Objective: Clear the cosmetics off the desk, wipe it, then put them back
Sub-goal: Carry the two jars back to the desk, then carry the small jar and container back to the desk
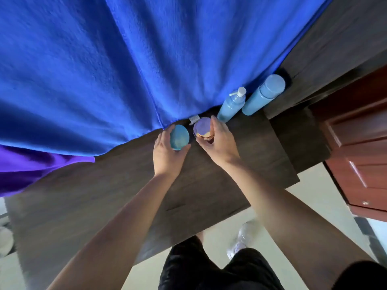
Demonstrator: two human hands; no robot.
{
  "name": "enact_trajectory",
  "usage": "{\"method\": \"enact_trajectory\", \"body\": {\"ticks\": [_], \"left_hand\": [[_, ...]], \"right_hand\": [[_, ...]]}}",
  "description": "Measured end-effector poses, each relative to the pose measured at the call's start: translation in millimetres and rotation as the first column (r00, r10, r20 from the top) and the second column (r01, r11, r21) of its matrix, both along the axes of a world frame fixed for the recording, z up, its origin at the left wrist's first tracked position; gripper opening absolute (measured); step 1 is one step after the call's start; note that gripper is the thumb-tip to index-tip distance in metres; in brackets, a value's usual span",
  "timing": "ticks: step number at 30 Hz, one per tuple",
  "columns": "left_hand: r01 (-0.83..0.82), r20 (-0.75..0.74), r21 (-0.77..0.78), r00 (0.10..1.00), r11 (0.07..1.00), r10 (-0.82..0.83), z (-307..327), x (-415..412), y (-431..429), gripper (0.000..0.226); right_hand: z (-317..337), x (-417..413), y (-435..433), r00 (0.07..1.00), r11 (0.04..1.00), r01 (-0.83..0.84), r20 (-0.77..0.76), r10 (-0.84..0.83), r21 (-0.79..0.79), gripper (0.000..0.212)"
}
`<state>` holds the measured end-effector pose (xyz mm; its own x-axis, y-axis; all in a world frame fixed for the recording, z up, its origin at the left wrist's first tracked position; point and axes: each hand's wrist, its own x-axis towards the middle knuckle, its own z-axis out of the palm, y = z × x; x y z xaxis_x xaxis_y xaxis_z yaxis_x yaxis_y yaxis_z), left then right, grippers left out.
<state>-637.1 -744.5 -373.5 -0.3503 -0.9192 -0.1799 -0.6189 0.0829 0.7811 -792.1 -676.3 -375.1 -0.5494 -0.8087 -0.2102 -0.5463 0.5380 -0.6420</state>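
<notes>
On the dark wooden desk (pixel 129 197), my left hand (pixel 166 155) grips a round light-blue jar (pixel 179 137) from its near side. Beside it, my right hand (pixel 219 141) wraps a clear jar with a lilac lid (pixel 202 128); its thumb and fingers sit on either side. Both jars stand close together at the back of the desk, just under the blue cloth's edge. To their right stand a light-blue pump bottle (pixel 231 106) and a taller light-blue capped bottle (pixel 262 95).
A large blue cloth (pixel 104 70) hangs over the back of the desk, with a purple cloth (pixel 31 166) at the left. A reddish wooden door (pixel 360 147) stands at the right. Below the desk's front edge are my legs and a white shoe (pixel 243 237).
</notes>
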Motion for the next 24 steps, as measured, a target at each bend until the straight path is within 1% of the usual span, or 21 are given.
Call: {"method": "enact_trajectory", "body": {"ticks": [4, 6, 9, 10, 12, 14, 17, 20, 22, 24], "left_hand": [[0.05, 0.014, -0.024, 0.999, 0.998, -0.05, -0.1, 2.3, 1.5, 0.07], [0.108, 0.078, -0.115, 0.992, 0.987, -0.099, 8.4, 7.2, 8.9, 0.07], [0.237, 0.131, -0.343, 0.97, 0.909, -0.203, 23.4, 14.7, 26.3, 0.067], [0.282, 0.151, -0.39, 0.959, 0.877, -0.241, 29.2, 15.6, 33.6, 0.066], [0.384, 0.214, -0.431, 0.923, 0.817, -0.321, 43.1, 11.7, 51.7, 0.068], [0.488, 0.271, -0.445, 0.873, 0.751, -0.406, 60.5, -2.2, 74.7, 0.07], [0.614, 0.321, -0.446, 0.789, 0.651, -0.524, 93.9, -39.2, 124.5, 0.074], [0.7, 0.305, -0.478, 0.698, 0.531, -0.648, 129.0, -83.1, 196.7, 0.073], [0.736, 0.284, -0.516, 0.629, 0.438, -0.724, 152.2, -111.7, 260.3, 0.072], [0.748, 0.263, -0.56, 0.568, 0.356, -0.78, 172.8, -136.8, 333.5, 0.071]], "right_hand": [[0.6, 5.0, 9.0, 1.0, 1.0, 0.006, -0.004, -0.006, -0.01, 0.087], [8.0, 8.2, 25.9, 0.999, 1.0, -0.01, -0.037, 0.009, -0.017, 0.084], [24.6, 4.1, 63.1, 0.983, 0.994, -0.022, -0.182, 0.002, -0.107, 0.073], [30.0, -0.2, 78.5, 0.969, 0.99, -0.017, -0.246, -0.017, -0.138, 0.071], [40.5, -12.1, 113.7, 0.931, 0.986, 0.002, -0.359, -0.062, -0.167, 0.071], [53.2, -24.7, 155.4, 0.893, 0.982, 0.073, -0.427, -0.141, -0.172, 0.074], [77.9, -40.2, 233.8, 0.819, 0.958, 0.202, -0.5, -0.28, -0.205, 0.074], [109.2, -47.1, 331.9, 0.711, 0.907, 0.33, -0.563, -0.421, -0.261, 0.071], [131.0, -45.4, 409.4, 0.62, 0.845, 0.424, -0.576, -0.534, -0.326, 0.07], [151.4, -36.8, 491.1, 0.517, 0.755, 0.527, -0.557, -0.65, -0.391, 0.071]]}}
